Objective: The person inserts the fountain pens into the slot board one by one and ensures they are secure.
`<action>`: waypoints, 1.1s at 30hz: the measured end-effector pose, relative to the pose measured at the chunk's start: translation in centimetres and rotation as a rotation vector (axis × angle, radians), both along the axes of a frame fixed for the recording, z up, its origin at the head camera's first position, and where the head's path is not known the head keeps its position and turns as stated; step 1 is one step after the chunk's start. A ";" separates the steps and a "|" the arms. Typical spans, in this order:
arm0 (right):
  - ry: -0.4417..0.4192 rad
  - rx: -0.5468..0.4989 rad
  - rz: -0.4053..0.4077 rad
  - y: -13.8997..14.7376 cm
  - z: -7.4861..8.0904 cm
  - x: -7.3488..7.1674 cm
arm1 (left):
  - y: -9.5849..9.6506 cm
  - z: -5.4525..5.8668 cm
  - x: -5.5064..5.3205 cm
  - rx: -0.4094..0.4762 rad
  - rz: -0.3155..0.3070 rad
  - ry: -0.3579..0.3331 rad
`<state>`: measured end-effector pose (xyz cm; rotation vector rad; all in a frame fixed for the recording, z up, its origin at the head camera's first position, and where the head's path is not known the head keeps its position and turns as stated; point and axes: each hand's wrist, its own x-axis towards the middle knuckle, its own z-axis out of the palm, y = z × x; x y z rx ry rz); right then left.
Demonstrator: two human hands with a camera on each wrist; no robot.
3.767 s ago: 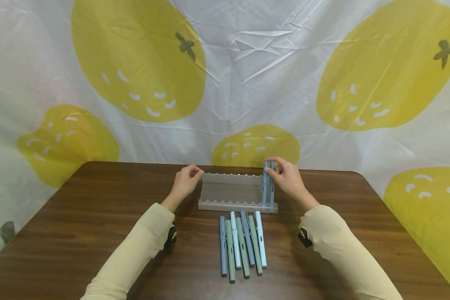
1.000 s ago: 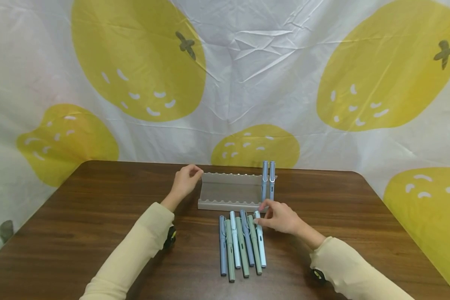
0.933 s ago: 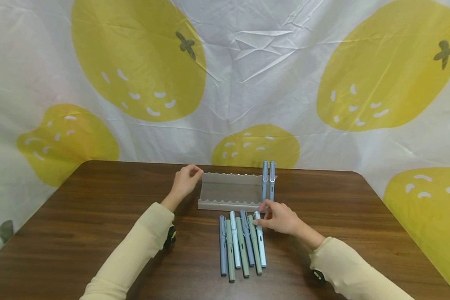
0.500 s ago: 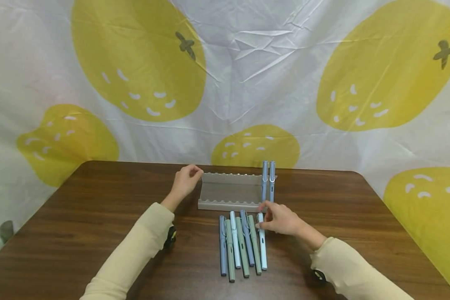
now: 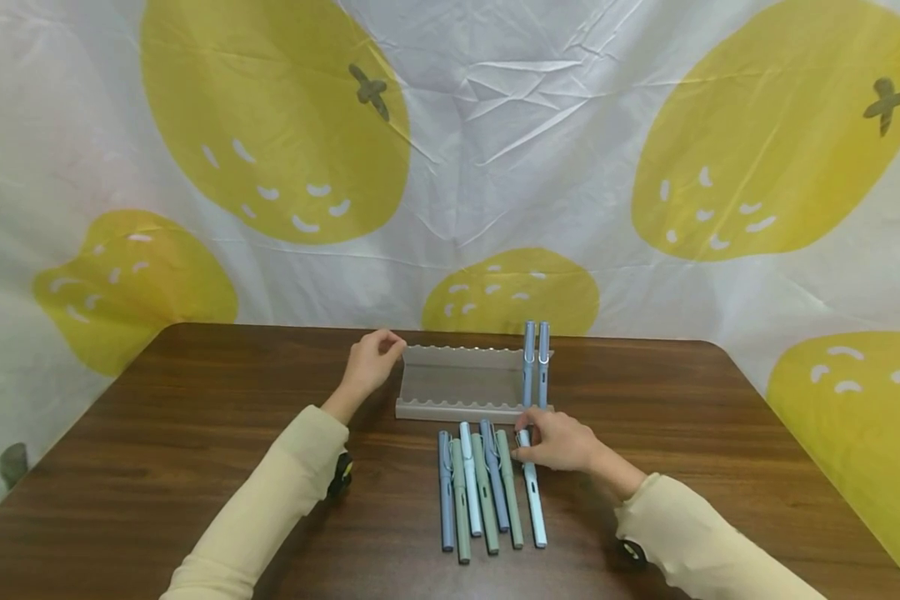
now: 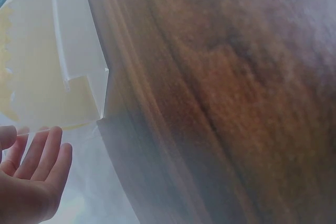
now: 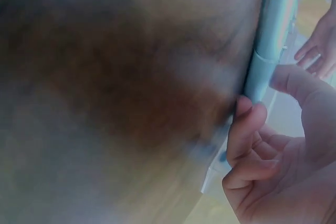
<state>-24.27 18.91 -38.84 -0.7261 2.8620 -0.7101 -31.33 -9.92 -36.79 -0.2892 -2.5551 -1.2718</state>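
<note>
My left hand point(image 5: 371, 362) pinches the left side edge of a clear pen rack point(image 5: 450, 412); in the left wrist view its fingers point(image 6: 48, 156) lie at the thin rim of the rack point(image 6: 79, 19). My right hand point(image 5: 566, 442) pinches a light blue pen point(image 5: 534, 500) near its cap end, between thumb and index finger. That pen slants a little apart from the row beside it. In the right wrist view the pale barrel point(image 7: 278, 19) runs up from the fingertips. Two blue pens point(image 5: 528, 367) stand side by side in slots at the rack's right end.
Several pens lie in a close row in front of the rack: a slate blue pen point(image 5: 446, 492) at the left, green pens point(image 5: 461, 508) and another light blue pen point(image 5: 471, 483). The wooden table point(image 5: 217, 433) ends at a fruit-printed cloth point(image 5: 457, 167).
The right hand came down from the two blue pens in the rack to the light blue pen. That pen has since shifted right, away from the row. The left hand has stayed put.
</note>
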 end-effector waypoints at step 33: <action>0.047 -0.305 0.024 0.9 2.9 -1.5 | 0.0 -0.2 -0.1 0.012 -0.003 -0.016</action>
